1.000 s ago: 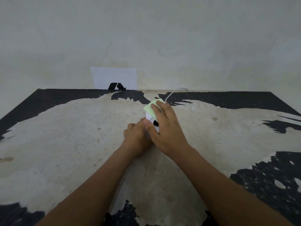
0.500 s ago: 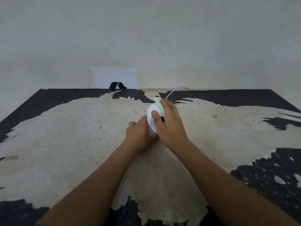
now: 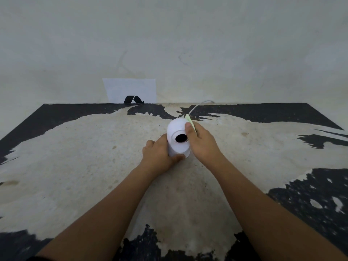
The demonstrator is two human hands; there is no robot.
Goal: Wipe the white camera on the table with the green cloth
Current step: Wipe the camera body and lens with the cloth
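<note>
The white camera [image 3: 177, 146] stands upright in the middle of the table, its black round lens [image 3: 181, 138] facing me. My left hand [image 3: 157, 153] grips its base from the left side. My right hand [image 3: 202, 144] presses the green cloth [image 3: 190, 120] against the camera's right side, thumb resting on the top front. Only a thin edge of the cloth shows above my fingers; most of it is hidden behind the hand.
A white cable [image 3: 199, 105] runs from behind the camera to the wall. A white sheet with a black mark [image 3: 131, 91] leans against the wall at the table's back edge. The table [image 3: 75, 166] has worn cream and black patches.
My right hand has slid the cloth from the camera's top and front round to its right side, uncovering the white body and the lens. My left hand has stayed on the base.
</note>
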